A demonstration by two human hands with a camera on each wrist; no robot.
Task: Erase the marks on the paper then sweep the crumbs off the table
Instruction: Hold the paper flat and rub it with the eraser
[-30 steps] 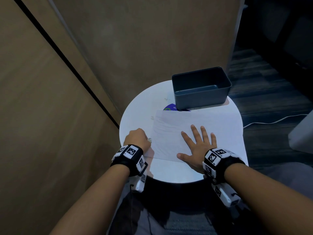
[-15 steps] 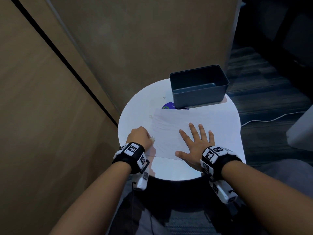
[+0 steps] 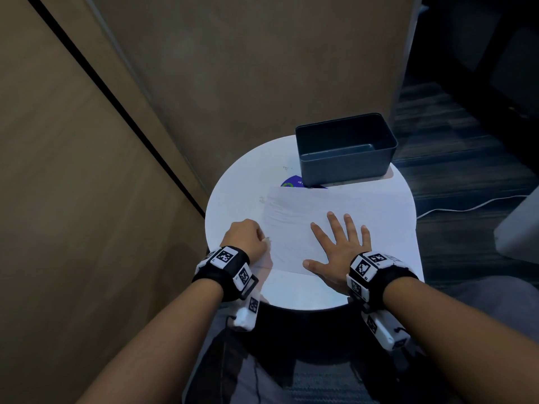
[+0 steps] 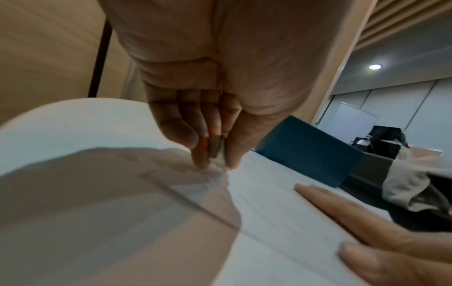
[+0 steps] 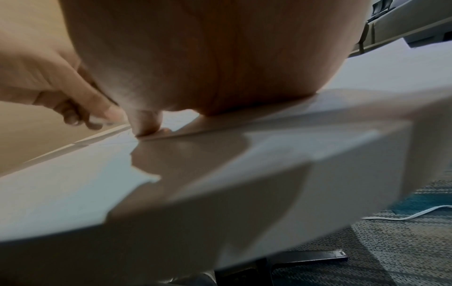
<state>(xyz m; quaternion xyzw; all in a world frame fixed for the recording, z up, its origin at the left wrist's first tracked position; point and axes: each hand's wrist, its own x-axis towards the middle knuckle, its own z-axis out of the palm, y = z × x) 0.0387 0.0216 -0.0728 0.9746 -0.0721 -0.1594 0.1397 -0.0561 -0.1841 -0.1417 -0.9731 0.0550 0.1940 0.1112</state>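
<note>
One round table point(image 3: 233, 199), one sheet of paper point(image 3: 364, 208), one dark bin point(image 3: 344, 167), one eraser point(image 4: 216, 150) and two hands are counted: left point(image 3: 243, 237), right point(image 3: 339, 252).

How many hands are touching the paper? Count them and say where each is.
2. The left hand pinches an eraser at the paper's near-left corner; the right hand presses flat on its near middle.

paper point(image 3: 335, 217) lies on the table point(image 3: 233, 199), centre to 3 o'clock. bin point(image 3: 344, 153) stands on the table at 12 o'clock, just behind the paper. right hand point(image 3: 338, 249) lies on the paper's near part. left hand point(image 3: 245, 237) sits at the paper's 9 o'clock edge, with eraser point(image 4: 216, 152) touching the sheet.
</note>
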